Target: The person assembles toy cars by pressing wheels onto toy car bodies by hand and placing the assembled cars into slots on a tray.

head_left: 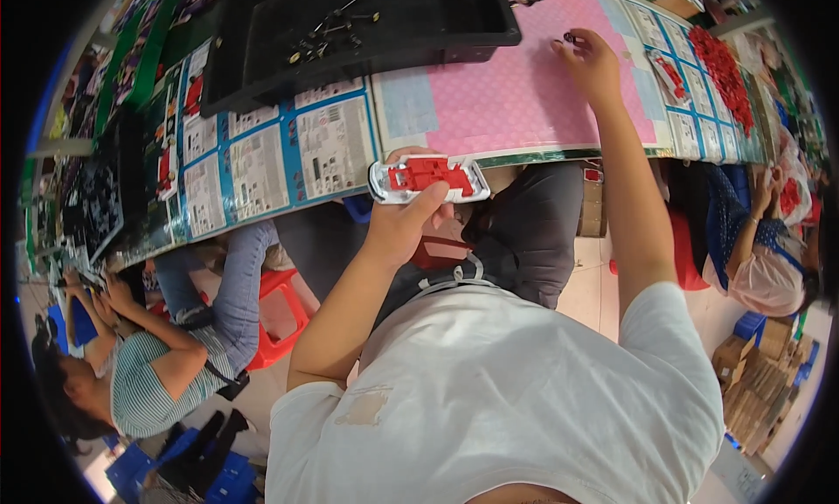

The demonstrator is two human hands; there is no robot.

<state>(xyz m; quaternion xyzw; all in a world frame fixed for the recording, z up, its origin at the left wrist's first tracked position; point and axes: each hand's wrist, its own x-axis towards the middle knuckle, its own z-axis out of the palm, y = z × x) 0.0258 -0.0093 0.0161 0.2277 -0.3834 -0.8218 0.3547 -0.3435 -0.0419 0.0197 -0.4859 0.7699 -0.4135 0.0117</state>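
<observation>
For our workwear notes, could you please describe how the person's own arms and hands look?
The left hand and right hand are both ungloved. The forearms are bare below the short sleeves of a white T-shirt, with no watch or bracelet visible.

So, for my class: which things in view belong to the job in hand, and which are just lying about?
Likely in the job:
white car shell with red insert, in the left hand
small dark piece, at the fingertips of the right hand
perhaps the black tray and the thin parts in it

Apparently just lying about:
red stool
cardboard stack
blue crates
</observation>
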